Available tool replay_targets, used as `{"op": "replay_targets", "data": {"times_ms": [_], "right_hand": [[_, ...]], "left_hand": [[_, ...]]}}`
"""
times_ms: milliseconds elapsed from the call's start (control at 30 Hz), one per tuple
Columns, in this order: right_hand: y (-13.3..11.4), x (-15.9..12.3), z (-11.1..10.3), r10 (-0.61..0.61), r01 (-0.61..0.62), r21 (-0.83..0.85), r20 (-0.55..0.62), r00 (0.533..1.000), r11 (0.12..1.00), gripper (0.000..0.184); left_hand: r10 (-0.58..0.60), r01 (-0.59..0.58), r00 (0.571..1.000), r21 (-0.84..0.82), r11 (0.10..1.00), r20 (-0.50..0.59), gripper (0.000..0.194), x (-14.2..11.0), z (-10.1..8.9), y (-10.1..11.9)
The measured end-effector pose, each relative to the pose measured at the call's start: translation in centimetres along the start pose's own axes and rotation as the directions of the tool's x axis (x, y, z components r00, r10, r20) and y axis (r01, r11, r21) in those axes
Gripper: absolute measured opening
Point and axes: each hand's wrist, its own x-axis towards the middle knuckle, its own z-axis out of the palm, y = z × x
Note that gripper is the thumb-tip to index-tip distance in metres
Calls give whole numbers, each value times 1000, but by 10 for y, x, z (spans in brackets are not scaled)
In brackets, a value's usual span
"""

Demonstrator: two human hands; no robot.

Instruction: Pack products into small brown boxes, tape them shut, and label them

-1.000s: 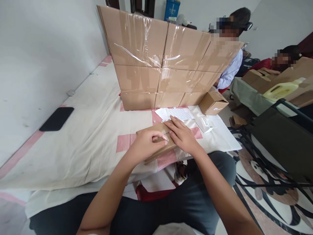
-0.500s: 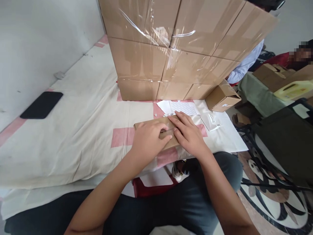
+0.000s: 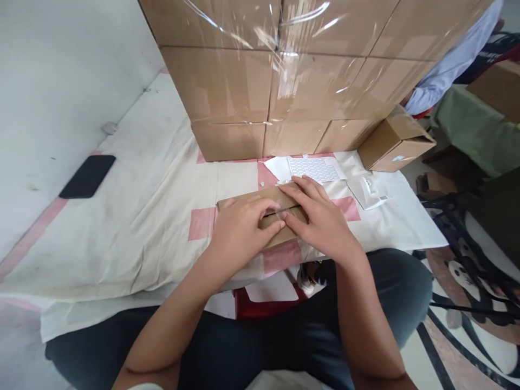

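A flat brown cardboard box (image 3: 268,198) lies on the cloth-covered table in front of me, a dark seam running along its top. My left hand (image 3: 239,225) rests over its left part, thumb and index finger curved together at a small shiny clear piece that looks like tape (image 3: 278,213) on the seam. My right hand (image 3: 320,219) lies over the box's right part, fingers stretched out along the far side and thumb touching the seam near the left fingertips. Both palms hide much of the box's ends.
Behind stands a tall stack of taped cartons (image 3: 227,86). A sheet of white labels (image 3: 317,169), a white paper piece (image 3: 368,192) and an open small carton (image 3: 396,141) are at right. A black phone (image 3: 87,176) lies left by the wall. A co-worker's sleeve (image 3: 455,59) shows behind the stack.
The view has shifted. My right thumb has come in to the seam, closer to the left fingertips. The box has stayed in place under both hands.
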Motion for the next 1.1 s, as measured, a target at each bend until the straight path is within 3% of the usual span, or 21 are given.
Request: {"op": "replay_targets", "data": {"times_ms": [200, 333, 433, 567, 633, 700, 767, 900, 1100], "right_hand": [[-1, 2, 0, 20, -20, 3, 29, 999, 1000, 53], [-1, 3, 0, 8, -8, -22, 18, 1000, 1000, 52], [-1, 3, -1, 7, -6, -27, 19, 1000, 1000, 52], [0, 2, 0, -8, 8, -10, 3, 1000, 1000, 50], [3, 2, 2, -33, 33, 16, -31, 999, 999, 49], [6, 2, 5, -58, 61, 45, -61, 996, 997, 49], [8, 3, 7, -74, 79, 70, -76, 994, 994, 50], [10, 2, 9, -68, 76, 89, -90, 994, 993, 50], [8, 4, 8, -38, 44, 89, -75, 996, 995, 49]], "left_hand": [[-6, 4, 999, 54, 999, 39, 14, 1, -3, 1], [12, -50, 981, 189, 981, 196, 17, 7, -13, 6], [-36, -38, 963, 264, 964, 268, 20, 14, -20, 10], [-146, 76, 968, 315, 946, 204, 70, 24, -24, 9], [-142, 90, 982, 350, 932, 125, 78, 28, -23, 6], [-99, 51, 989, 381, 923, 109, 67, 33, -23, 4], [-83, 14, 980, 360, 933, 179, 50, 38, -22, 2], [-115, 68, 960, 184, 981, 256, 26, 48, -23, -1], [-141, 111, 938, 112, 988, 318, 28, 52, -27, -7]]}}
